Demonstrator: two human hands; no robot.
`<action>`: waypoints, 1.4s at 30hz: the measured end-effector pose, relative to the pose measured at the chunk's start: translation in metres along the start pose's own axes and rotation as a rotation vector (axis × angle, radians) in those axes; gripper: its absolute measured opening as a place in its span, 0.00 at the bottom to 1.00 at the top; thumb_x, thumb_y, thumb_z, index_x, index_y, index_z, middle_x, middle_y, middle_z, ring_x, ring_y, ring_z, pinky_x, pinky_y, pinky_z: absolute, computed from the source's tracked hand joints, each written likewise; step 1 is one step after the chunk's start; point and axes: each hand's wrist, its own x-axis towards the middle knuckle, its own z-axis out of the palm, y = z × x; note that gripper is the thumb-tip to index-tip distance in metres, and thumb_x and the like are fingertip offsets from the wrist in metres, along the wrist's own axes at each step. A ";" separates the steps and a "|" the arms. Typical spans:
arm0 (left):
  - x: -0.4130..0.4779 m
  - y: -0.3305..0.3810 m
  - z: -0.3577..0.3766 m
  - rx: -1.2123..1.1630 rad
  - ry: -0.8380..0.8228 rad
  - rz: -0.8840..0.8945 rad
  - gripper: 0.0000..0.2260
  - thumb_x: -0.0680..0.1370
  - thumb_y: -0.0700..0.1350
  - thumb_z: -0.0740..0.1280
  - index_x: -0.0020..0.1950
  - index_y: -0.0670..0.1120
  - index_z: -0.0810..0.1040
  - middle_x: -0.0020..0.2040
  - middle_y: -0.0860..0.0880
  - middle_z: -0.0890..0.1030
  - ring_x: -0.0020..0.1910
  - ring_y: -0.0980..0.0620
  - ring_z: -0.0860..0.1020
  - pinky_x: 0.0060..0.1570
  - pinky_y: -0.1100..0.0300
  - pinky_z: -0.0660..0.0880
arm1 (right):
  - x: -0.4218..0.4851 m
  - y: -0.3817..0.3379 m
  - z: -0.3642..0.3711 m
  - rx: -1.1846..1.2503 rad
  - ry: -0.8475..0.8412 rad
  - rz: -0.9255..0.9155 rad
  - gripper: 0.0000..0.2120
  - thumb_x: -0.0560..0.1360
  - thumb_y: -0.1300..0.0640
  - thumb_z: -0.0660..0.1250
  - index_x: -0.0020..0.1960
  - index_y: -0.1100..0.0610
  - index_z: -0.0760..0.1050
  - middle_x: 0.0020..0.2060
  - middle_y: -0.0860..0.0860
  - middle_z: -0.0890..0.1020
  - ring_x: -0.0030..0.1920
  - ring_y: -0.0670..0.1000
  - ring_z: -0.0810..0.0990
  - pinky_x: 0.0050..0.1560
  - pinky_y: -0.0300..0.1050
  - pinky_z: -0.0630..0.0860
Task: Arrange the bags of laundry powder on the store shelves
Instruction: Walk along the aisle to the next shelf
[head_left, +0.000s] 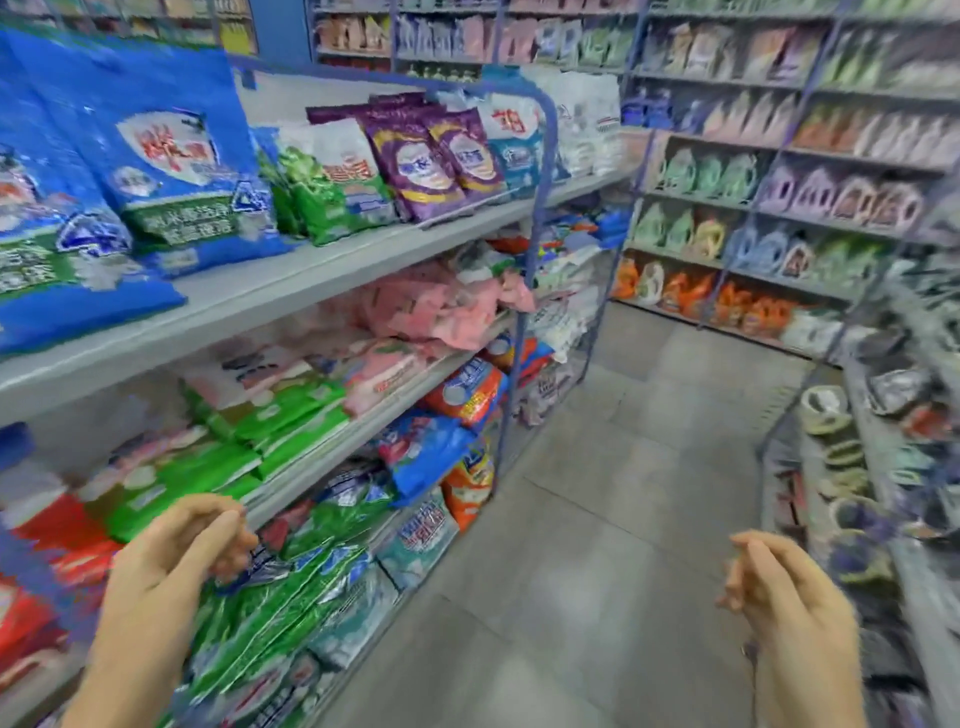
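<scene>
Down at the bottom of my view, both hands are empty. My left hand (176, 551) has its fingers loosely curled with the thumb close to the fingertips, gripping nothing. My right hand (779, 587) is curled just as slack and also holds nothing, out over the grey floor (623, 519) of the aisle.

Every laundry bag lies to my left and ahead, so the left hand is plainly the nearer one. The right is well apart from the rack and would have to cross my body. Just past my left knuckles, the green foil bags (280, 618) are slumped on the lowest shelves, their long sides slanting up and away toward the right. I cannot tell whether my fingers brush them.

One level up sit the flat green bags (223, 462), stacked on their backs. Beyond them the pink bags (441, 312) are heaped untidily and spill past the shelf edge; I judge those need straightening most.

Higher and further on, the top shelf (311, 270) carries big blue bags (171, 171) standing upright, then purple bags (431, 161) leaning back in a row.

Farthest off, across the aisle's end, blurred bottles (779, 182) fill the wall shelving.
</scene>
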 end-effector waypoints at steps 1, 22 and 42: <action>0.008 0.000 0.022 0.025 -0.013 -0.013 0.11 0.78 0.37 0.62 0.40 0.48 0.79 0.32 0.52 0.82 0.28 0.61 0.76 0.29 0.72 0.73 | 0.012 0.003 -0.002 -0.009 0.031 0.009 0.21 0.79 0.68 0.56 0.34 0.56 0.79 0.21 0.50 0.74 0.21 0.43 0.70 0.24 0.33 0.71; 0.249 -0.078 0.212 0.071 0.050 -0.046 0.09 0.73 0.53 0.66 0.45 0.48 0.80 0.34 0.50 0.81 0.32 0.54 0.77 0.29 0.64 0.75 | 0.352 0.118 0.110 -0.148 -0.163 0.006 0.11 0.78 0.64 0.61 0.39 0.58 0.76 0.25 0.48 0.75 0.26 0.44 0.71 0.30 0.34 0.72; 0.220 -0.059 0.298 0.147 0.774 -0.174 0.05 0.71 0.44 0.65 0.40 0.45 0.80 0.31 0.46 0.79 0.28 0.55 0.73 0.29 0.68 0.72 | 0.439 0.297 0.421 -1.300 -1.311 -0.702 0.43 0.72 0.29 0.56 0.75 0.57 0.51 0.75 0.60 0.54 0.75 0.60 0.53 0.74 0.57 0.51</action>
